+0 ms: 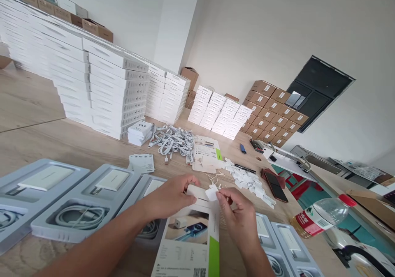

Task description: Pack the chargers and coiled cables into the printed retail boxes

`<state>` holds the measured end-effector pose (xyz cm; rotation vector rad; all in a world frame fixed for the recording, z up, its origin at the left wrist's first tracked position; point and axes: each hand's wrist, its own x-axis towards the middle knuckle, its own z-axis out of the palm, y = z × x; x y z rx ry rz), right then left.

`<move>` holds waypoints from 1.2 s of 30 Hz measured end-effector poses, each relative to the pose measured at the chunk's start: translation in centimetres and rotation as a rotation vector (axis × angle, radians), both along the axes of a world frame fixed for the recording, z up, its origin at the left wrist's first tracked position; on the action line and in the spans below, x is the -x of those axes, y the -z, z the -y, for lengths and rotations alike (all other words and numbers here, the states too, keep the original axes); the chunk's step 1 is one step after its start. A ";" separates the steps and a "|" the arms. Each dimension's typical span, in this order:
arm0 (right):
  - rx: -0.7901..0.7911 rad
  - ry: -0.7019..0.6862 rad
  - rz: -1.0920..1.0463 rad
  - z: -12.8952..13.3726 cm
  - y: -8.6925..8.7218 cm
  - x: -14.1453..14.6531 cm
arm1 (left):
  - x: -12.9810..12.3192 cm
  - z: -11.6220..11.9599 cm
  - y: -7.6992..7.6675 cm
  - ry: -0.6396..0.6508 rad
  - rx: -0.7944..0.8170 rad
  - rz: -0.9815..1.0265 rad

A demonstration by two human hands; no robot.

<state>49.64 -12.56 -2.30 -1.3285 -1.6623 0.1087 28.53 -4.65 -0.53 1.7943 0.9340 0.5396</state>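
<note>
A small tag (212, 193) is pinched by both hands' fingers over the box (189, 236); it could slip among tags (247, 180) at 2 o'clock.

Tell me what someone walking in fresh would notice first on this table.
Probably the tall stacks of white boxes along the far left of the wooden table, with brown cartons piled against the back wall. Up close, the left hand and right hand pinch a small white tag over a printed sleeve, between grey trays holding coiled cables.
</note>
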 end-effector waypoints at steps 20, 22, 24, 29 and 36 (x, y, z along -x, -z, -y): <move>-0.375 -0.066 0.439 0.0 0.4 0.9 | 0.1 0.1 0.5 0.073 0.288 0.175; -0.375 -0.068 0.449 0.1 0.3 0.9 | 0.0 0.1 0.5 0.056 0.276 0.172; -0.382 -0.070 0.461 0.1 0.2 0.9 | 0.0 0.1 0.4 0.036 0.278 0.174; -0.391 -0.086 0.452 0.1 0.1 1.3 | -0.1 0.2 0.1 0.004 0.280 0.154; -0.379 -0.114 0.449 0.3 0.0 1.5 | -0.1 0.4 -0.1 0.031 0.277 0.176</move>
